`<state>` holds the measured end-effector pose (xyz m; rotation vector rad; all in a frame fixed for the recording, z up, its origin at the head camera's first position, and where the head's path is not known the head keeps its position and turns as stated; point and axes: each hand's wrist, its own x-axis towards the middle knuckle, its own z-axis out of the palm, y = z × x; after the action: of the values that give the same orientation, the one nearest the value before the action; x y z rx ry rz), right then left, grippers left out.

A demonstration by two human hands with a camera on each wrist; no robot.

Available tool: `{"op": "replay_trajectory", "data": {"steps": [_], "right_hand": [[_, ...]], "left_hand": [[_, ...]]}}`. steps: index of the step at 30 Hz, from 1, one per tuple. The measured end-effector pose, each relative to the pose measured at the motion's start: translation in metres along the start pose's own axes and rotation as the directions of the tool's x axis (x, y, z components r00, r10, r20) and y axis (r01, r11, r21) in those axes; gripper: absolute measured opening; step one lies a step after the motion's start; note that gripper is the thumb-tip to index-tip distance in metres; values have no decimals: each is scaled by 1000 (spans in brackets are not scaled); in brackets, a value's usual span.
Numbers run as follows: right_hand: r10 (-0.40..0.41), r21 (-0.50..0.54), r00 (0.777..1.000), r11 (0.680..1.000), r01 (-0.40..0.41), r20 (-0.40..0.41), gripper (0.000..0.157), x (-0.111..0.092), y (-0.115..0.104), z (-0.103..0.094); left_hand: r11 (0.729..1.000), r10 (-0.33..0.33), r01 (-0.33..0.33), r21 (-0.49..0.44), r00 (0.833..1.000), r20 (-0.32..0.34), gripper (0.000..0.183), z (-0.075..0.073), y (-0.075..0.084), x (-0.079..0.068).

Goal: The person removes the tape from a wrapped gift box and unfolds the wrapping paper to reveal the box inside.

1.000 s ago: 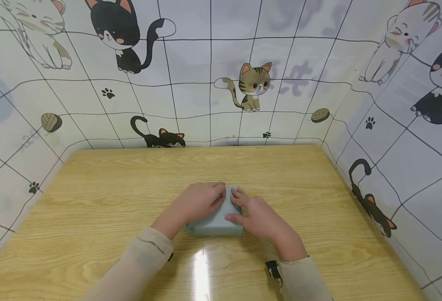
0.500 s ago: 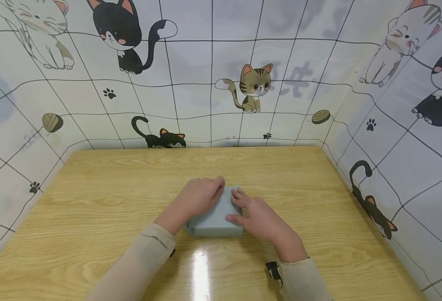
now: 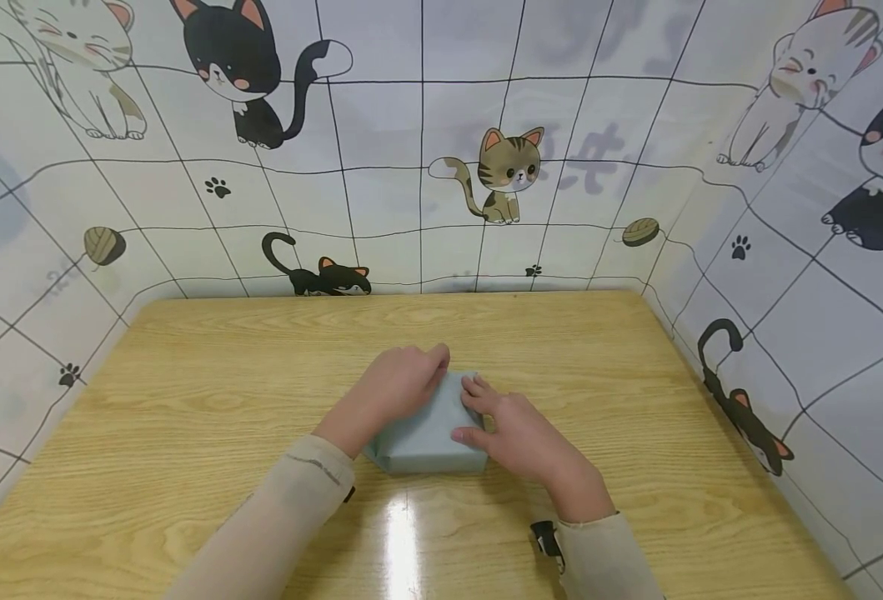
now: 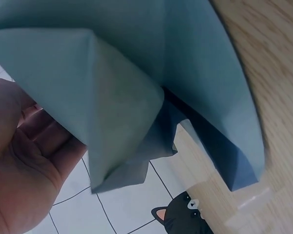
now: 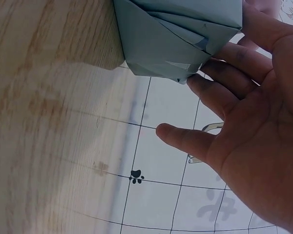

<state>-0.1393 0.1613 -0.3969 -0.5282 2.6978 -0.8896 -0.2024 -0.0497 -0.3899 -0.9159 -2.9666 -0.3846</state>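
A box-shaped package [image 3: 433, 433] wrapped in light blue-green paper lies flat at the middle of the table. The left hand [image 3: 396, 385] reaches over its left part, fingers curled at the far edge of the paper; the fingertips are hidden. In the left wrist view, unfastened paper flaps [image 4: 119, 112] stick out from the package's left end, and the left hand's fingers pass behind the paper. The right hand [image 3: 519, 437] rests on the right end, thumb and fingers spread. In the right wrist view, that end [image 5: 180, 41] is folded over, with a shiny patch like clear tape.
The wood-grain table [image 3: 223, 358] extends around the package on all sides. White walls [image 3: 381, 192] printed with grid lines and cartoon cats border it at the back, left and right. Light glares on the table in front.
The left hand has slid slightly away from the body along the package's upper side, uncovering more of the top. The right hand and the package have stayed nearly still.
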Motion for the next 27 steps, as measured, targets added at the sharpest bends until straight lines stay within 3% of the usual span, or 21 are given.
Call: {"op": "replay_trajectory", "data": {"steps": [14,20,27], "right_hand": [[-17,-8,1000,1000,17,-4,71,0,1,0],[-16,-9,1000,1000,16,-10,71,0,2,0],[-28,-5,1000,1000,28,-13,72,0,2,1]], "left_hand": [[998,-56,56,-36,998,7,8,-2,-1,6],[993,-118,118,-19,993,-26,11,0,-2,12],[981,-183,180,-69,983,-33,12,-2,-6,20]]}}
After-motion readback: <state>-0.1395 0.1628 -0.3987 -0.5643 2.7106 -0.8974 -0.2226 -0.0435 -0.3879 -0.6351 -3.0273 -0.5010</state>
